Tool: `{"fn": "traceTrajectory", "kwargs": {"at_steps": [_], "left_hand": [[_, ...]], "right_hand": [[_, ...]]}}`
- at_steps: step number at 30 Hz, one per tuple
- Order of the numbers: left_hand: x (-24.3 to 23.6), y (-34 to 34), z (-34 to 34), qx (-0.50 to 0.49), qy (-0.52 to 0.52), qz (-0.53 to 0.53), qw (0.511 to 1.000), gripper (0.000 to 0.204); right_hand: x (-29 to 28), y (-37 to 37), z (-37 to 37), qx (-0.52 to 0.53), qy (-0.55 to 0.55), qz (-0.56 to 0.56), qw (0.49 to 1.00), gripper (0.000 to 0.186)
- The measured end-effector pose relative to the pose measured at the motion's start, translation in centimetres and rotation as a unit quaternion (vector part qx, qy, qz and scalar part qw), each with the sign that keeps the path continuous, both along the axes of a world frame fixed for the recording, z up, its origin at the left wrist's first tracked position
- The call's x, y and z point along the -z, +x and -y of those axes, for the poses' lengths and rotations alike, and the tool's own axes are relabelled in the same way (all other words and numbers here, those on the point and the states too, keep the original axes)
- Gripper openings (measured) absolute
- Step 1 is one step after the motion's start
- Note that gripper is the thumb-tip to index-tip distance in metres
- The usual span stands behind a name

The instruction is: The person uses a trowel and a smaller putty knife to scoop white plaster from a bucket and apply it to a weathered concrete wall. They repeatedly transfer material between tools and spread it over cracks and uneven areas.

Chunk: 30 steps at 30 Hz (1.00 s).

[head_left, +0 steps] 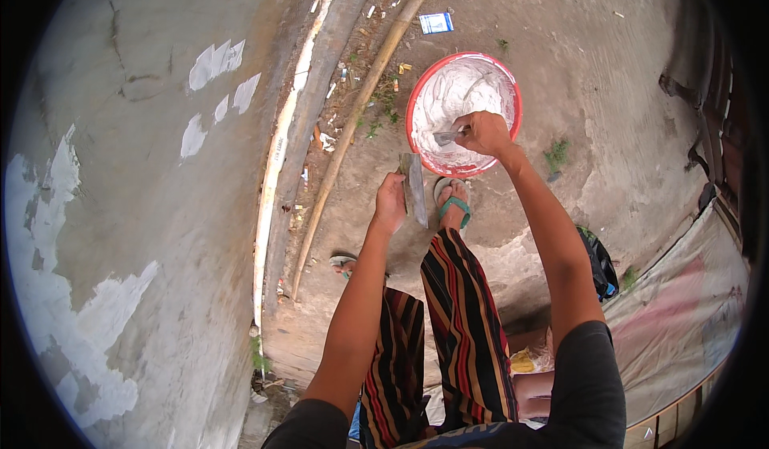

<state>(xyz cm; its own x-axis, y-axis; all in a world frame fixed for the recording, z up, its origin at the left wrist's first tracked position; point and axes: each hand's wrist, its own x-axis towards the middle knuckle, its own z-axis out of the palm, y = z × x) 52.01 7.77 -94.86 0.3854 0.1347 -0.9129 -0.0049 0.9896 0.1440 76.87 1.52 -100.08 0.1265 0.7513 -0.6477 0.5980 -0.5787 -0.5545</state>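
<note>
The basin (519, 104) stands just beyond one foot (455, 197), seemingly to keep its white paste (456, 88) within reach. Over the basin, the right hand (485, 133) has its fingers clamped on a scraper (444, 138); I can't tell whether the blade touches the paste. Nearer the body than the basin, the left hand's (390, 205) fingers pinch a plate (416, 194) edgewise, probably leaving its face free.

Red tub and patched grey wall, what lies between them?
The head view shows a white pipe, a brown pole, scattered litter and small weeds between wall and tub.
</note>
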Motion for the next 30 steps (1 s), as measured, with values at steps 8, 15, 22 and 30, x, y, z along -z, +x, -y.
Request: {"fn": "traceTrajectory", "kwargs": {"at_steps": [8,15,22,30], "left_hand": [[2.7,-1.7,-0.8,0.011,0.002,-0.089,0.996,0.055],[-6.0,1.3,-1.8,0.149,0.181,-0.124,0.964,0.044],[-34.8,10.4,-7.6,0.153,0.126,-0.091,0.976,0.048],[-54.7,3.4,-10.1,0.081,0.272,0.102,0.953,0.06]], "right_hand": [[-0.4,1.0,4.0,0.344,-0.028,-0.345,0.873,0.025],[-17.8,2.5,5.4,0.385,0.057,-0.397,0.831,0.026],[-39.9,0.5,2.2,0.286,0.34,-0.205,0.872,0.03],[-60.9,-4.8,0.2,0.112,0.541,0.199,0.809,0.053]]}}
